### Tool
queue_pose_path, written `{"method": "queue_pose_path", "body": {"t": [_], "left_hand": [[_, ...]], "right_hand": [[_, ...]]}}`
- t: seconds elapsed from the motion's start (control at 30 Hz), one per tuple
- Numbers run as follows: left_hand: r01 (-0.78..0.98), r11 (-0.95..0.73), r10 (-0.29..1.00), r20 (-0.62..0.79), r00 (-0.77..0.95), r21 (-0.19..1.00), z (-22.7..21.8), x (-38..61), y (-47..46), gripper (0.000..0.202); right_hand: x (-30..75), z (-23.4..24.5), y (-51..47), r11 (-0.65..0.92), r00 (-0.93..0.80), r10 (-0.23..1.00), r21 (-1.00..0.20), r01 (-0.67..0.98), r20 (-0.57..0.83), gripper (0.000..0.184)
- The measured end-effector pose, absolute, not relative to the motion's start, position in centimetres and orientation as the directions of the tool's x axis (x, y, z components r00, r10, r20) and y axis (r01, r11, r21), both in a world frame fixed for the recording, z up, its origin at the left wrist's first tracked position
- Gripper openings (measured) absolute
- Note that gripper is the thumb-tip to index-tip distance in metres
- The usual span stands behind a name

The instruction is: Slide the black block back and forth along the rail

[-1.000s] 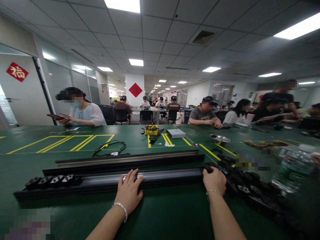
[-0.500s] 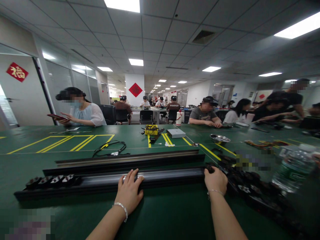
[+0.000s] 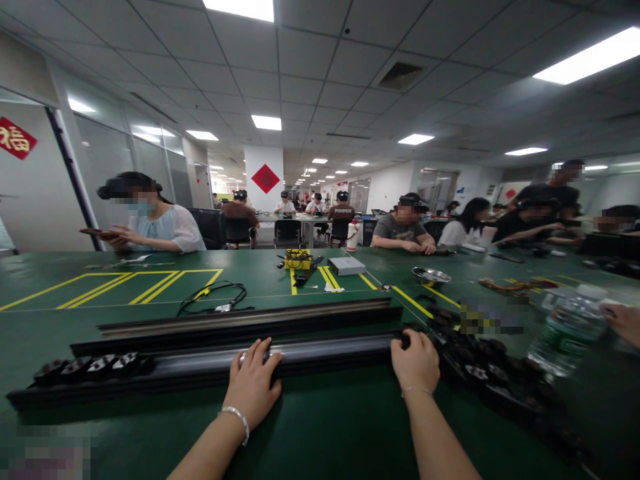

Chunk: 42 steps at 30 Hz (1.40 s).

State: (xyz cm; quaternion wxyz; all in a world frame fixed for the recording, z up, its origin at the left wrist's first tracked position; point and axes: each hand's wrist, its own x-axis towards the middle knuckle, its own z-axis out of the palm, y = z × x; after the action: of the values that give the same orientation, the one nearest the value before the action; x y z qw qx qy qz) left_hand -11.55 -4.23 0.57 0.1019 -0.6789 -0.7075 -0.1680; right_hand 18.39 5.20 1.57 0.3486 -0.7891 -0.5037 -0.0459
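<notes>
A long black rail point(image 3: 320, 352) with a smooth grey channel lies across the green table in front of me. Several black socket-like blocks point(image 3: 100, 365) sit in a row on its left end. My left hand point(image 3: 253, 383) lies over the middle of the rail, fingers spread and bent across it. At the rail's right end, my right hand point(image 3: 416, 360) is closed around a small black block point(image 3: 405, 340), mostly covered by the fingers. Just behind stands a second black rail point(image 3: 250, 321), which neither hand touches.
A pile of black blocks point(image 3: 500, 373) lies to the right, near a clear water bottle point(image 3: 570, 330) with another person's hand point(image 3: 625, 323) beside it. Farther back are a coiled black cable point(image 3: 215, 297), a grey box point(image 3: 347, 267), a yellow item point(image 3: 297, 259) and a metal bowl point(image 3: 431, 275).
The view has turned slightly right, so things appear shifted left. Another person's hand by the bottle shows more. Both my hands keep about the same places on the rail.
</notes>
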Motion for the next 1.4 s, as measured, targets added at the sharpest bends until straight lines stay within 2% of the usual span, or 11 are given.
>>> {"method": "queue_pose_path", "body": {"t": [0.23, 0.5, 0.93, 1.4], "left_hand": [[0.995, 0.024, 0.927, 0.370, -0.060, 0.100, 0.7, -11.5, -4.4, 0.041], [0.994, 0.034, 0.937, 0.341, -0.070, 0.108, 0.8, -11.4, -4.3, 0.042], [0.994, 0.031, 0.939, 0.338, -0.066, 0.109, 1.1, -11.3, -4.4, 0.042], [0.994, 0.031, 0.933, 0.355, -0.067, 0.107, 1.0, -11.4, -4.4, 0.039]], "right_hand": [[17.1, 1.4, 4.7, -0.351, 0.479, 0.825, -0.394, 0.850, 0.299, 0.044], [17.1, 2.0, 4.6, -0.361, 0.480, 0.843, -0.409, 0.838, 0.241, 0.046], [18.1, 0.9, 5.3, -0.335, 0.504, 0.812, -0.474, 0.815, 0.294, 0.043], [18.8, 0.4, 5.8, -0.348, 0.525, 0.792, -0.476, 0.808, 0.311, 0.042]]}}
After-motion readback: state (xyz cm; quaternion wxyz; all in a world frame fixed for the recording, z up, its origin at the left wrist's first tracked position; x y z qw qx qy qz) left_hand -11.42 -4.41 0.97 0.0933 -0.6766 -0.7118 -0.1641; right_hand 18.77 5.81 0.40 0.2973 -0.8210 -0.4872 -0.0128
